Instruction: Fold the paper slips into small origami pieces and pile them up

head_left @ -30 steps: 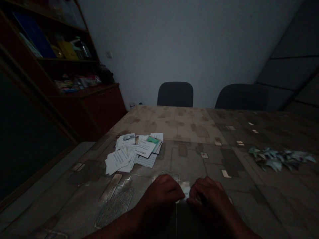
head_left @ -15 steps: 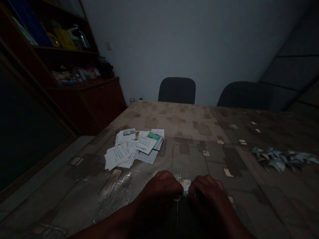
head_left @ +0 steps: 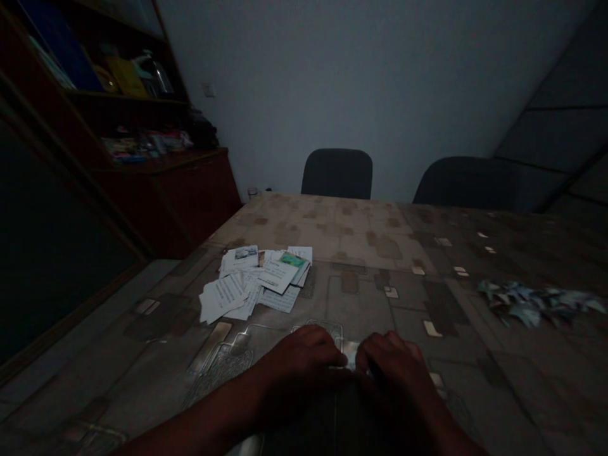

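Observation:
Both my hands rest close together at the near edge of the table point(head_left: 361, 253), fingers curled down. My left hand point(head_left: 299, 367) and my right hand point(head_left: 394, 370) pinch a small pale piece of paper point(head_left: 350, 354) between their fingertips; only a sliver of it shows. A loose pile of white printed paper slips point(head_left: 256, 282) lies ahead and to the left of my left hand. A heap of small folded bluish-green paper pieces point(head_left: 532, 303) lies far right of my right hand.
The table wears a patterned brown cloth. Two dark chairs point(head_left: 337, 174) point(head_left: 468, 183) stand at its far side against a pale wall. A dark wooden cabinet point(head_left: 142, 139) with cluttered shelves stands at the left. The room is dim.
My hands have drawn slightly closer together and lower over the paper piece, hiding more of it. The view has shifted a little. Both piles stay put.

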Tool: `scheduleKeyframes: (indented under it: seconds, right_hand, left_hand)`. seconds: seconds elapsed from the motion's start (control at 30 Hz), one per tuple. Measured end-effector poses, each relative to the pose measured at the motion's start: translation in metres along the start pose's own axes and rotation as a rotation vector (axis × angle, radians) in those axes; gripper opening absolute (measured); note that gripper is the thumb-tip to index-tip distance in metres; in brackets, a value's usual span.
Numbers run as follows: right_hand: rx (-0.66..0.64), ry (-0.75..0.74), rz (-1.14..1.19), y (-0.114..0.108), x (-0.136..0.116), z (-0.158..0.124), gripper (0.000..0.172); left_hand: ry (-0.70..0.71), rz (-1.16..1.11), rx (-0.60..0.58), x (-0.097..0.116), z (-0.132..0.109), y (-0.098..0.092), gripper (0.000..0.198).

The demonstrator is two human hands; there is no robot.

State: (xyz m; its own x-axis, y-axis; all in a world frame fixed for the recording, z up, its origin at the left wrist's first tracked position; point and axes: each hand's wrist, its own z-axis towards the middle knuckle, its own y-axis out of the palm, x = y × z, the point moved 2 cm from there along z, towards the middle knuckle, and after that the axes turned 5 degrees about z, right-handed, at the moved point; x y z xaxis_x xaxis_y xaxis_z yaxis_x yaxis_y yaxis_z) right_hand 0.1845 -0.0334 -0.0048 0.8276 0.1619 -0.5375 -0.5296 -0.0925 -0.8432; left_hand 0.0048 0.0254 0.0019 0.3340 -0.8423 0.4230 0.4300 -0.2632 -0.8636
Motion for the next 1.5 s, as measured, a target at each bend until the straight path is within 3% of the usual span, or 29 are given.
scheduleKeyframes:
  seconds: [0.27,0.5,0.7,0.97,1.5]
  right_hand:
    - [0.042,-0.028,0.000,0.001,0.001,0.001,0.012]
    - [0.067,-0.022,-0.008,0.004,0.001,0.001,0.012]
    - [0.049,-0.005,-0.006,0.002,-0.002,0.001,0.012]
    - [0.037,0.018,0.000,0.003,0.002,0.004,0.013]
    - [0.021,0.005,0.029,0.002,0.003,0.002,0.011]
  left_hand:
    - [0.140,0.077,-0.006,-0.005,-0.002,0.003,0.017]
    - [0.081,0.096,-0.034,0.000,-0.001,0.000,0.020]
    - [0.182,0.223,-0.018,0.001,-0.004,0.003,0.013]
    - [0.249,0.245,0.031,-0.002,-0.010,0.008,0.018]
    - [0.133,0.217,0.026,0.003,-0.009,0.011,0.013]
